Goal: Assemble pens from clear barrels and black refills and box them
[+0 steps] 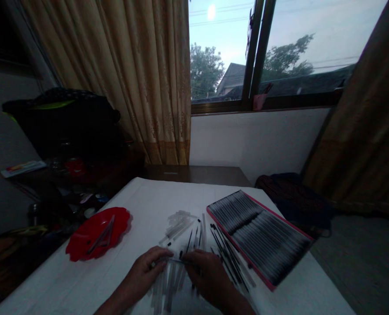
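My left hand and my right hand meet low in the middle of the picture, over the white table. Both have closed fingers, pinching a slim pen-like stick that lies level between them. Its finer details are too dark to make out. Under and beyond the hands lie loose clear plastic tubes, some partly hidden by my hands. To the right of my right hand, several thin dark sticks with pointed ends lie spread out.
A pink-edged tray packed with rows of dark-tipped clear tubes lies on the right of the white table. On the left, a red scalloped plate holds a few tubes. Beyond stand a curtain and a window.
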`<state>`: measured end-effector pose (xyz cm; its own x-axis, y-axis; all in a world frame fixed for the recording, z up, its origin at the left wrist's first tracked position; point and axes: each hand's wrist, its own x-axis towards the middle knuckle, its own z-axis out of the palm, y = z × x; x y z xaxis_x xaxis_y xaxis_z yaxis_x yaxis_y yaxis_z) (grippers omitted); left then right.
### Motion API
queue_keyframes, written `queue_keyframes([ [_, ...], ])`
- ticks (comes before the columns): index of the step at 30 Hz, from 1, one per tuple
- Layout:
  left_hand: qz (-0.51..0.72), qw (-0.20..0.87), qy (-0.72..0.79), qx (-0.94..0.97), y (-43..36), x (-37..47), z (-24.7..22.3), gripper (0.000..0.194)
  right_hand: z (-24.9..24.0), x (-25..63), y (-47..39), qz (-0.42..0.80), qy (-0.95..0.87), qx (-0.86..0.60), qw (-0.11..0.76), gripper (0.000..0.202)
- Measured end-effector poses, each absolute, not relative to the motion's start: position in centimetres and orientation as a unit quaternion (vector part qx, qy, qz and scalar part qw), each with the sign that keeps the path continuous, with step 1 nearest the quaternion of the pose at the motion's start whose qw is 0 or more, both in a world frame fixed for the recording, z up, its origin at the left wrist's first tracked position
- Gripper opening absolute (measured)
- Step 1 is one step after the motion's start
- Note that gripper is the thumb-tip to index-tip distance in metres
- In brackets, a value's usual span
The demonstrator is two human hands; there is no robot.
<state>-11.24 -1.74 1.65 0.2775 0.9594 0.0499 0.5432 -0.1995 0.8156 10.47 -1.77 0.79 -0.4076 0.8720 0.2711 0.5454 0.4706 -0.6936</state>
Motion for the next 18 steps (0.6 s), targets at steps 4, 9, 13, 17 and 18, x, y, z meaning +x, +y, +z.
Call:
queue_keyframes([
  [4,0.237,0.316,0.508,0.765,-2.1,-11.1,2.6,0.026,1.5,10.6,-2.0,0.244,-0.819,-0.440,0.276,0.024],
  [9,0.209,0.309,0.520,0.768,-2.4,-10.3,3.0,0.025,2.6,10.6,-2.3,0.210,-0.844,-0.440,0.223,0.021],
  [13,0.210,0.444,0.568,0.660,-3.1,-9.7,2.7,0.027,3.3,11.3,-3.3,0.209,-0.855,-0.429,0.204,0.021],
  [17,0.201,0.567,0.561,0.569,-4.1,-9.1,1.9,0.040,1.9,12.1,-4.4,0.159,-0.878,-0.403,0.204,0.016],
  [18,0.199,0.577,0.559,0.561,-4.2,-8.9,1.8,0.041,1.4,12.3,-4.5,0.142,-0.879,-0.402,0.213,0.015],
])
